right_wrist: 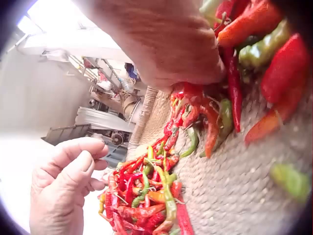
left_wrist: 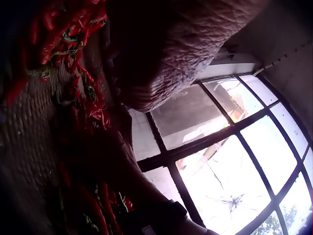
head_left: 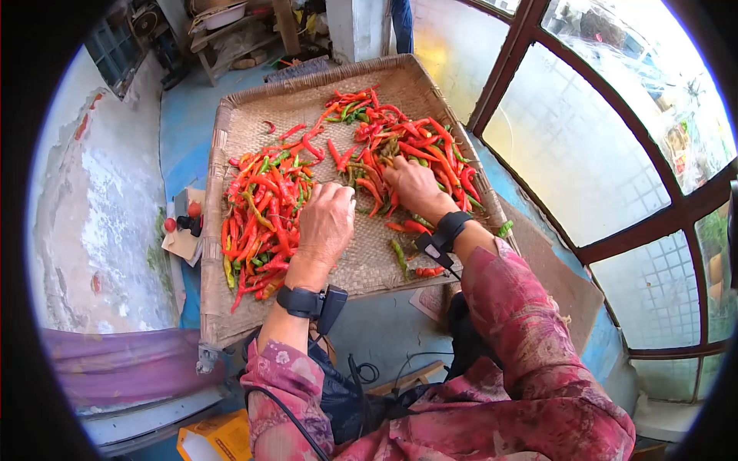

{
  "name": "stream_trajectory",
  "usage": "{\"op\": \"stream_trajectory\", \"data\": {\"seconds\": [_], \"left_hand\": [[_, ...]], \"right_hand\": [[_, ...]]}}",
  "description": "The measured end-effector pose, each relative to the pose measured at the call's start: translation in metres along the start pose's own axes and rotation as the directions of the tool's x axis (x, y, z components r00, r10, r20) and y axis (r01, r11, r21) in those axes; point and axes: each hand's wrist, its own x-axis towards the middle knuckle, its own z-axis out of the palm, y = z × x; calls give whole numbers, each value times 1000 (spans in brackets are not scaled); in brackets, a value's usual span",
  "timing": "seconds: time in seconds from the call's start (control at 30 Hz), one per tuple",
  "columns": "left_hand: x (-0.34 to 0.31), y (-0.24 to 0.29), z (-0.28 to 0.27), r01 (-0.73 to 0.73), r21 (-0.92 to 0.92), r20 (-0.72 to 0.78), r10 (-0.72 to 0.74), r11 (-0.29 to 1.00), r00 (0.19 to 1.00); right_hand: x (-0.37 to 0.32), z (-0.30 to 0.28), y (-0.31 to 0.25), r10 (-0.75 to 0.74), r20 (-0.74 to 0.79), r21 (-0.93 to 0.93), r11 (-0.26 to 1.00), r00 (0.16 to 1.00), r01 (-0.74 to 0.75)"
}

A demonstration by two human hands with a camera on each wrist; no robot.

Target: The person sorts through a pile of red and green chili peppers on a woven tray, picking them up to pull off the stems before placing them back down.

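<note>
Left of the woven tray [head_left: 377, 253] stands a patchy, peeling wall [head_left: 100, 200], with a purple cloth [head_left: 131, 365] hanging at its foot and an orange box [head_left: 219, 439] on the near side, below the tray's near left corner. Just beside the tray's left edge lie a few small items [head_left: 184, 223], some red and round, too small to make out.

On the tray's left part is a heaped pile of peppers [head_left: 261, 219], mostly red, with some green and yellowish ones among them. At the right side of that pile, over the tray, is the left hand [head_left: 329, 219] — its fingers loosely curled, the thumb close to the forefinger, around nothing that shows. A black band [head_left: 301, 302] circles that wrist.

Toward the tray's right side, the right hand [head_left: 419, 188] reaches down at the near left part of a second pile [head_left: 442, 157], red with green; its fingertips are among the peppers, and I cannot tell whether they grip one. Near the tray's front edge lies a loose green pepper [head_left: 399, 257] — a short red one [head_left: 429, 272] is just to its right. Beyond the tray's right edge rise framed windows [head_left: 576, 138].
</note>
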Motion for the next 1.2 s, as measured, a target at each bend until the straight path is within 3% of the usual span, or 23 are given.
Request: {"op": "stream_trajectory", "data": {"seconds": [0.03,0.1,0.17,0.23,0.27,0.3,0.37,0.4,0.47,0.53,0.57,0.67,0.77,0.83,0.93,0.97,1.03,1.1,1.17,1.2], "left_hand": [[-1,-1,0,22,-9,24,-22,1000,999],[-1,1,-1,46,-42,22,-45,998,999],[0,2,-1,64,-71,20,-63,995,998],[1,4,3,127,-198,65,-116,972,991],[1,4,4,124,-202,64,-113,972,992],[1,5,5,115,-210,70,-102,971,992],[0,7,9,105,-220,81,-89,970,993],[0,8,11,143,-287,113,-114,947,987],[2,12,15,181,-351,153,-134,919,979],[5,22,16,326,-612,219,-242,720,945],[6,26,15,334,-605,231,-242,723,943],[10,42,10,154,-525,85,-128,837,988],[8,37,17,156,-484,176,-79,861,981],[10,42,8,203,-528,188,-119,825,975],[12,30,0,115,-289,69,-100,950,993],[12,23,-5,116,-283,76,-98,952,992],[11,6,-15,407,-119,235,-373,905,898],[5,-14,-16,354,21,33,-354,935,935],[1,-28,-22,408,118,89,-419,905,904],[3,-28,-27,336,169,-69,-328,927,942]], "right_hand": [[0,-6,5,56,9,110,992,998,-57],[1,-9,24,53,-127,374,927,991,-1],[-4,-32,31,187,-204,559,828,961,-42],[-11,-51,35,415,-112,674,700,903,-238],[-14,-60,38,516,95,869,373,851,-324],[-17,-71,35,509,77,965,177,857,-192],[-27,-97,27,536,164,985,-46,828,-166],[-34,-104,23,541,165,985,-47,825,-166],[-45,-111,16,545,247,947,-311,801,-80],[-49,-108,11,497,263,925,-374,827,-70],[-50,-104,7,441,272,898,-435,855,-61],[-44,-102,-7,365,308,871,-479,878,-107],[-37,-107,-16,294,375,834,-522,879,-181],[-35,-108,-15,305,315,854,-504,899,-129],[-35,-109,-10,435,341,879,-462,833,-119],[-34,-107,-8,483,347,889,-442,804,-119],[-35,-104,-3,471,315,899,-427,824,-99],[-37,-107,-3,453,343,902,-404,823,-153],[-37,-108,-6,433,378,893,-402,819,-200],[-37,-108,-7,413,417,883,-396,810,-252]]}}
